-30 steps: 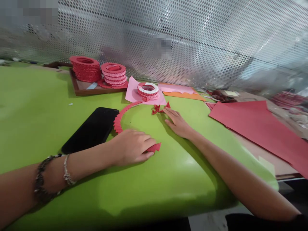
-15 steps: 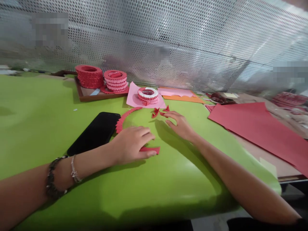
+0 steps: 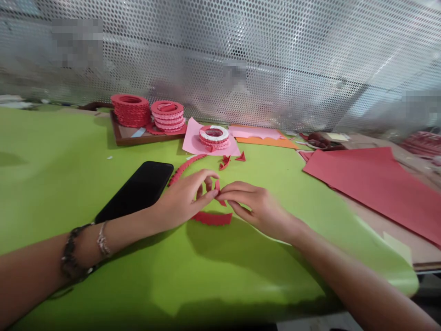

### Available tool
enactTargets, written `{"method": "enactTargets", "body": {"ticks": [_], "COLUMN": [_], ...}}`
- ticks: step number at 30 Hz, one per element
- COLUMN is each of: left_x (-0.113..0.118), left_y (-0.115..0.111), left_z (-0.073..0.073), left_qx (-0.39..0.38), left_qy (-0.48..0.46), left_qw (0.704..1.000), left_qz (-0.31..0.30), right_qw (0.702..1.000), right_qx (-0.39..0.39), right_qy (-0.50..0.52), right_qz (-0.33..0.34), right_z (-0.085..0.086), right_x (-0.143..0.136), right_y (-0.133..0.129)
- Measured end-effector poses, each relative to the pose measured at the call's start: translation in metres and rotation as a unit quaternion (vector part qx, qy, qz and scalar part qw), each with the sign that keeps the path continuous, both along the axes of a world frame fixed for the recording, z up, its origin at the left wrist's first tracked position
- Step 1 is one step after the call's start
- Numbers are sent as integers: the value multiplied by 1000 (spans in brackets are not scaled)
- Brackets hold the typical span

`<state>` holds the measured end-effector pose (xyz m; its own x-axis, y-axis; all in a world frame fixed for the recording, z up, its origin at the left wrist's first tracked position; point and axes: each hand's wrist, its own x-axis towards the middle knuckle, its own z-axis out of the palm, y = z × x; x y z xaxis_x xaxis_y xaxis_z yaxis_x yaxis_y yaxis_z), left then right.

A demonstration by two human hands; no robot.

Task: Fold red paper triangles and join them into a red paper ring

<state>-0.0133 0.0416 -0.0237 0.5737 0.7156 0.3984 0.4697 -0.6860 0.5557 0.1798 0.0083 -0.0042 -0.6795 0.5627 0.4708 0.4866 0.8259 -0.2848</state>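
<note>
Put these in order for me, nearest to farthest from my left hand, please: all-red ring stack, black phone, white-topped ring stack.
From your left hand:
1. Black phone: just to its left.
2. White-topped ring stack: beyond it, slightly right, on pink paper.
3. All-red ring stack: far left, in the tray.

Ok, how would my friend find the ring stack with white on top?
On the green table, find the brown tray near the metal screen. Right of it, on a pink sheet, sits the small ring stack. Its top is partly white, unlike the all-red stack and the pink-and-red stack in the tray.
</note>
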Motion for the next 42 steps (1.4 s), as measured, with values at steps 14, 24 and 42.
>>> {"method": "enactTargets", "body": {"ticks": [14,24,42], "left_x": [4,7,4], "left_y": [-2,-10,-13], "left_z": [8,9,3], "left_qx": [-324,-276,-86], "left_qy": [-157,-168,60], "left_qw": [924,941,993], "left_qz": [-129,-100,-44], "right_qw": [958,950,983], "right_qx": [-213,-201,-77], "right_qy": [187,238,102], "right_qz": [38,-21,-130], "right_z": [-5,-6,8], "right_x": [-4,-8,5], "right_y": [2,-2,-1]}}
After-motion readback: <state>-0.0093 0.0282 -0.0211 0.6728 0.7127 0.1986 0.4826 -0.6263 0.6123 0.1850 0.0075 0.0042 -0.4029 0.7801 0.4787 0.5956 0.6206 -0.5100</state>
